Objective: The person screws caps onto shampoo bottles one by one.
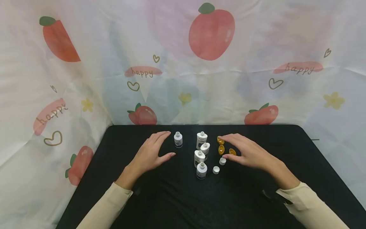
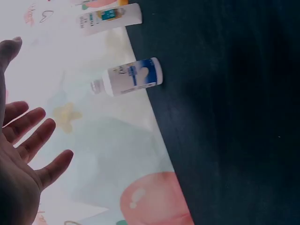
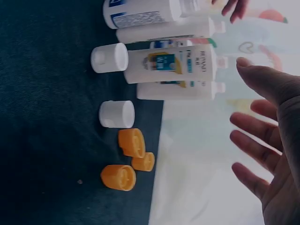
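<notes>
My left hand [image 1: 150,152] hovers with fingers extended, left of a lone uncapped round white bottle [image 1: 178,140], apart from it. The left wrist view shows that bottle's blue label [image 2: 136,75]. In the middle stands a cluster: three flat white bottles [image 1: 199,158] with bare necks and a second round white bottle [image 1: 201,171] in front, also uncapped. My right hand [image 1: 248,151] is raised above the table beside the caps, fingers spread and holding nothing. Three orange caps [image 3: 118,177] and two white caps [image 3: 117,114] lie between it and the cluster.
A black table [image 1: 183,203] carries everything. Behind it and along both sides hangs a pale curtain [image 1: 171,47] printed with fruit, hearts and flowers, close to the table's back edge.
</notes>
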Motion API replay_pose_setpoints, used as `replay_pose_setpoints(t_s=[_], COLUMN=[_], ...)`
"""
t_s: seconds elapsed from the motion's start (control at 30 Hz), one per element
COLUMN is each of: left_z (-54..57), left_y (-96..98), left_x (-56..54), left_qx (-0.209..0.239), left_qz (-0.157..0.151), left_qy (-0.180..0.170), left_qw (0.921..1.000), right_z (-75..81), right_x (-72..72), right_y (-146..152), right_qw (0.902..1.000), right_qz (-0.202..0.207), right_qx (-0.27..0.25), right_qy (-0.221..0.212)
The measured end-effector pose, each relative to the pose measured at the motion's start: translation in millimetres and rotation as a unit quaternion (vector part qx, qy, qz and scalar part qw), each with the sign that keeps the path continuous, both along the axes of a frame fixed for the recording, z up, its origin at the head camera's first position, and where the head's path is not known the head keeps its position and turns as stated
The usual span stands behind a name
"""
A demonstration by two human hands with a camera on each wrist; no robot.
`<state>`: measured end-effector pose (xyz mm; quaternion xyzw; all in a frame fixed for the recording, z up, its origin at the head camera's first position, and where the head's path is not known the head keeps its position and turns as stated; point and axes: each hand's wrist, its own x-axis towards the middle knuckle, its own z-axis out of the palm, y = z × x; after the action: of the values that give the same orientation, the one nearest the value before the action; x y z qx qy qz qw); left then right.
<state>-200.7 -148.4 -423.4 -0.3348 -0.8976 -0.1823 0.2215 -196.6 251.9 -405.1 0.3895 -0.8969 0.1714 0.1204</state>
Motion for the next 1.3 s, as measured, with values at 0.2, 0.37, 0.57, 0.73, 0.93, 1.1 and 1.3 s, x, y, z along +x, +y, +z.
replay_pose_setpoints(t_s=[0.2,0.37,0.57,0.73,0.93,1.1,1.3], left_z=[-7.8,-13.7,-24.9,-37.8,-50.3,-58.6,-67.3], left_y=[1.5,5.6,14.9,23.7,33.0,38.2,43.8], left_x=[-9.5,-13.6,-13.4,-10.9,-8.1,-5.7,-2.5], left_qx=[0.013,0.039,0.102,0.132,0.157,0.174,0.189], left_qz=[-0.030,-0.083,-0.191,-0.244,-0.266,-0.267,-0.266], left_qy=[-0.021,-0.032,-0.080,-0.111,-0.148,-0.173,-0.197], left_qw=[0.9993,0.9953,0.9730,0.9542,0.9397,0.9320,0.9247], right_z=[-10.2,-19.9,-31.4,-39.0,-47.1,-51.1,-56.9], right_x=[-5.2,-8.3,-12.3,-14.9,-16.3,-16.9,-18.9], right_y=[0.1,-1.1,-3.3,-6.3,-9.7,-11.2,-11.9], right_qw=[0.9987,0.9961,0.9904,0.9842,0.9801,0.9789,0.9792], right_qz=[0.032,0.052,0.103,0.141,0.160,0.167,0.173], right_qx=[-0.010,-0.022,-0.032,-0.033,-0.026,-0.025,-0.020], right_qy=[-0.038,-0.068,-0.087,-0.102,-0.115,-0.115,-0.104])
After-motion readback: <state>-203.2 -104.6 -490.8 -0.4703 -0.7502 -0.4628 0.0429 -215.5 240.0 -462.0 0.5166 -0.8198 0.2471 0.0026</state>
